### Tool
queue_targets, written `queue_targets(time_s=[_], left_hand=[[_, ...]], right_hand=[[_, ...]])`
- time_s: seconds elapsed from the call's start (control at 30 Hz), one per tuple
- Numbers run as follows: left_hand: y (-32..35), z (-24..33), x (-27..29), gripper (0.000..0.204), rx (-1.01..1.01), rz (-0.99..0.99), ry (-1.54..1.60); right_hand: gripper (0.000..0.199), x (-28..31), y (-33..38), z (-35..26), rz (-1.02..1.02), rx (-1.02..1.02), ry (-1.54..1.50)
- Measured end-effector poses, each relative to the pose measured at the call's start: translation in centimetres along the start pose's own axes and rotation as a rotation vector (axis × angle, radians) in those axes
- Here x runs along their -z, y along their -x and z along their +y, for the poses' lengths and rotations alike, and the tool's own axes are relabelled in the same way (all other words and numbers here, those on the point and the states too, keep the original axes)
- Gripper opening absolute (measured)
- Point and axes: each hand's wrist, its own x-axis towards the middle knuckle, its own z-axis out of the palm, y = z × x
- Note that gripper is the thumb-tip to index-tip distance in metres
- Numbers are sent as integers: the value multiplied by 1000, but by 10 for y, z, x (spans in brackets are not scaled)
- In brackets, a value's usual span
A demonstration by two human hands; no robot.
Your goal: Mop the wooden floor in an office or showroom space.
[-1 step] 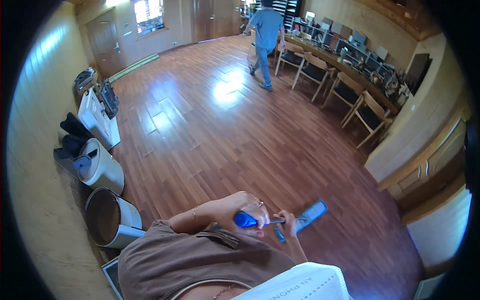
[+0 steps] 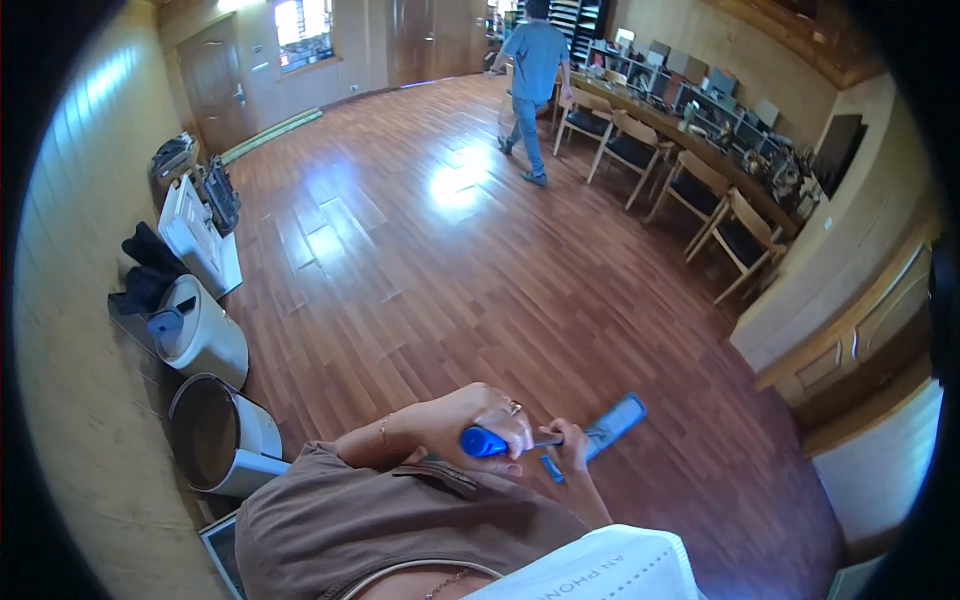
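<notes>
Head view: the left hand (image 2: 478, 418) is wrapped tight round the blue grip at the top of a mop handle (image 2: 484, 441), close to the chest. Just beyond it the right hand (image 2: 569, 446) is closed on the thin shaft lower down. The flat blue mop head (image 2: 615, 424) lies on the wooden floor (image 2: 480, 260), just past the right hand

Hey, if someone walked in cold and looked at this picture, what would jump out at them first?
Probably the blue mop low in the middle, its blue handle grip gripped by the left hand, with the right hand further down the pole. Next, the glare on the wooden floor, and a person in a blue shirt walking away beside the row of chairs at upper right.
</notes>
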Motion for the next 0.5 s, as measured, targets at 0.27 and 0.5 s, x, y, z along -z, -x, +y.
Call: queue_targets(time_s=[0.27, 0.5], left_hand=[[-24, -61, -75, 18, -77, -13, -315], [44, -288, -214, 29, 35, -134, -459]], right_hand=[[25, -82, -48, 76, -188, 130, -318], [17, -274, -24, 282, -189, 308, -375]])
